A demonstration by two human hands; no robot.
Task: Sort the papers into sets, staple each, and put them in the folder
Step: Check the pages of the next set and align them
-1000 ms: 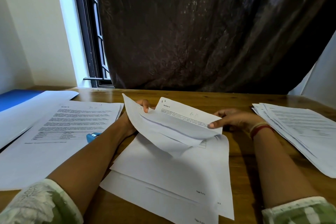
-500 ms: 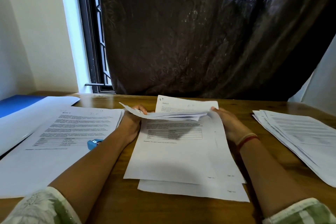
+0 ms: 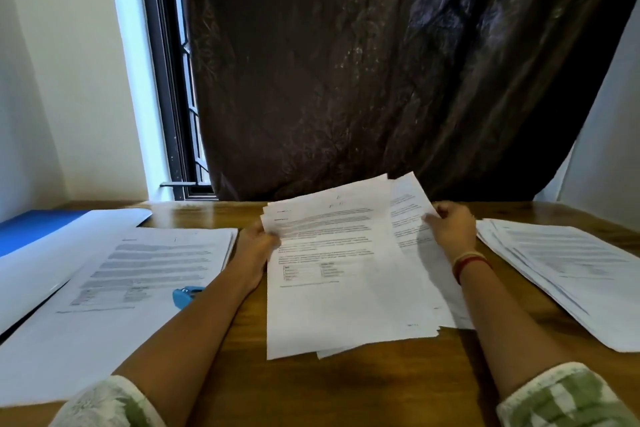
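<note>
White paper set (image 3: 346,270): it sits in the middle of the frame, far edge lifted and near edge resting on the desk (image 3: 346,392). The sheets are fanned, with one sticking out to the right, so I judge I am squaring them before stapling.
Left hand (image 3: 258,246): it grips the set's left edge near the top, steadying the bundle so that it does not slide.
Right hand (image 3: 450,231): it pinches the upper right corner of the sheet that sticks out, probably to draw it into line with the rest.
Stapler (image 3: 185,295): blue and untouched, it lies left of centre at the edge of the left pile, just beside my left forearm. I think it is there to be within easy reach.
Left pile (image 3: 138,264): printed pages lie flat and fairly square; I take them for a sorted set.
Right pile (image 3: 561,264): it is loosely fanned at the right edge of the frame, and I guess these pages are not yet sorted.
Folder (image 3: 34,225): blue, it is at the far left edge, partly under a large white sheet (image 3: 52,260) and well apart from the set I hold.
Risk: a skewed sheet may miss the staple.
</note>
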